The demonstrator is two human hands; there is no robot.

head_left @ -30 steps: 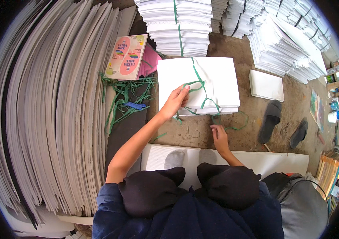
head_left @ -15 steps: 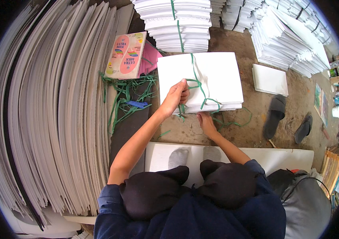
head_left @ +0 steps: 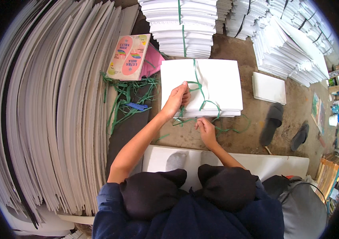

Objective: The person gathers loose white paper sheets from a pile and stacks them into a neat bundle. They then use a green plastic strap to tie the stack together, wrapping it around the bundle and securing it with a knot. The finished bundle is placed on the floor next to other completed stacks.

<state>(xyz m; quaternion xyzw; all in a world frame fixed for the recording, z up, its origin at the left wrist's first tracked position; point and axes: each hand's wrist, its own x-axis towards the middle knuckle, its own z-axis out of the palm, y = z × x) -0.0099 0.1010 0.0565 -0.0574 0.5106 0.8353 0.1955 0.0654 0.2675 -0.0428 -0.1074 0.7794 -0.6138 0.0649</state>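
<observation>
A bundle of white paper sheets (head_left: 221,85) lies flat on the floor in front of me, with green plastic string (head_left: 196,71) running across its top. My left hand (head_left: 176,100) rests on the left half of the bundle, its fingers closed round a loop of that string. Just off the near edge, my right hand (head_left: 206,129) is closed in a pinch on a strand of the same string. A loose tail of it curls away over the floor to the right.
Tall stacks of sheets (head_left: 78,111) line the left side; tied white stacks (head_left: 181,32) stand behind the bundle. Green string scraps (head_left: 129,93) lie beside a printed carton piece (head_left: 129,57). To the right are a smaller folded white stack (head_left: 269,87) and dark slippers (head_left: 272,124).
My right hand has drawn back from under the bundle's near edge toward me, with string in its fingers. The left hand keeps its hold. The whole view has shifted slightly.
</observation>
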